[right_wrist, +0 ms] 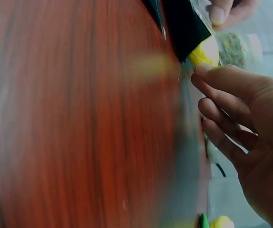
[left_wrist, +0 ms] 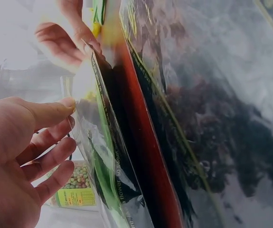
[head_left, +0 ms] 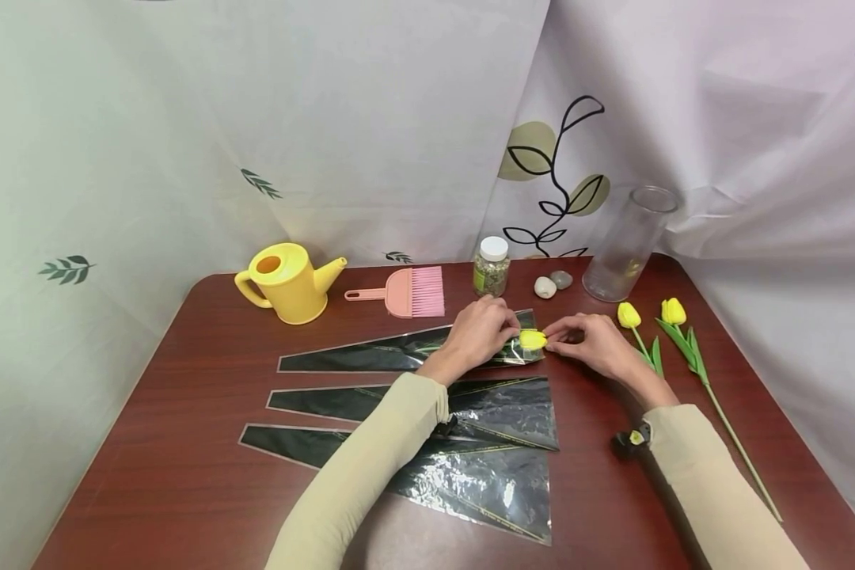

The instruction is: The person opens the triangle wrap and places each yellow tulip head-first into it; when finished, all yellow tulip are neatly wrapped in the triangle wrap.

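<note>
A yellow tulip lies in the farthest flower sleeve, a tapered wrap with a black side and a clear side. Its bloom is at the wide right end, and its green leaves show through the clear film in the left wrist view. My left hand pinches the film's far edge between thumb and forefinger, the other fingers loosely bent. At the mouth, beside the bloom, my right hand pinches the sleeve's corner with thumb and forefinger; in the right wrist view its fingertips partly cover the bloom.
Two more sleeves lie nearer. Two loose tulips lie at right. Along the back stand a yellow watering can, pink brush, jar, stones and a clear glass vase.
</note>
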A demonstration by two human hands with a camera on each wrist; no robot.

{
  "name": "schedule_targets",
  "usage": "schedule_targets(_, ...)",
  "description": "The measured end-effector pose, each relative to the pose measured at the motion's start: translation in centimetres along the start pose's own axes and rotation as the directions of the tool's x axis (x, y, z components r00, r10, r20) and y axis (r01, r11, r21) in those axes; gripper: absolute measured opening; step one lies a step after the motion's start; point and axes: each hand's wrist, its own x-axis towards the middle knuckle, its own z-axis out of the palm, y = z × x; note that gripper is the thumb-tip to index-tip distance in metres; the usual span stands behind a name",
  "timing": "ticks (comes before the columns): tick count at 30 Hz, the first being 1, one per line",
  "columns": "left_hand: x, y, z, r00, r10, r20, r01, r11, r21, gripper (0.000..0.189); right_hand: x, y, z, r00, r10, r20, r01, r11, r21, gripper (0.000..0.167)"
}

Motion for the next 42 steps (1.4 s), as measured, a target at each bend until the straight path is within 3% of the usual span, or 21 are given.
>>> schedule_targets(6, 0.1, 0.0, -0.1, 1.0, -0.001, -0.001, 0.001, 1.0, 0.008, 0.009, 0.6, -0.4, 0.9, 1.0, 0.006, 0.017, -0.008, 0.997, 0.076, 0.015)
schedule_targets(14, 0.0, -0.1, -0.1, 1.0, -0.008, 0.012, 0.008, 1.0, 0.006, 0.01, 0.4, -0.5, 0.7, 0.999, 0.021, 0.028, -0.023, 0.998, 0.053, 0.016)
schedule_targets(22, -0.7, 0.3, -0.5, 0.999, -0.005, -0.032, 0.004, 0.999, -0.036, 0.026, -2.4, -1.0, -2.3, 0.994, 0.041, -0.105, -0.05, 0.995, -0.088, 0.019)
schedule_targets(26, -2.0, 1.2, -1.3, 1.0, 0.009, -0.03, -0.011, 0.998, -0.056, 0.022, -5.0, -1.6, -4.3, 0.965, 0.116, -0.235, -0.157, 0.974, -0.164, 0.017)
schedule_targets(31, -4.2, 2.9, -1.6, 0.997, 0.051, 0.054, -0.049, 0.998, -0.038, 0.013, -8.5, -1.5, -6.2, 0.911, 0.223, -0.347, -0.308, 0.927, -0.214, 0.015)
schedule_targets(36, -6.2, 4.7, -0.9, 0.988, 0.086, 0.13, -0.083, 0.996, -0.031, 0.012, -11.5, -1.5, -6.6, 0.874, 0.339, -0.347, -0.431, 0.871, -0.236, 0.019)
schedule_targets(42, -7.6, 5.6, -0.1, 0.984, 0.083, 0.157, -0.089, 0.995, 0.032, 0.014, -13.8, -1.7, -5.7, 0.835, 0.448, -0.32, -0.528, 0.817, -0.232, 0.028)
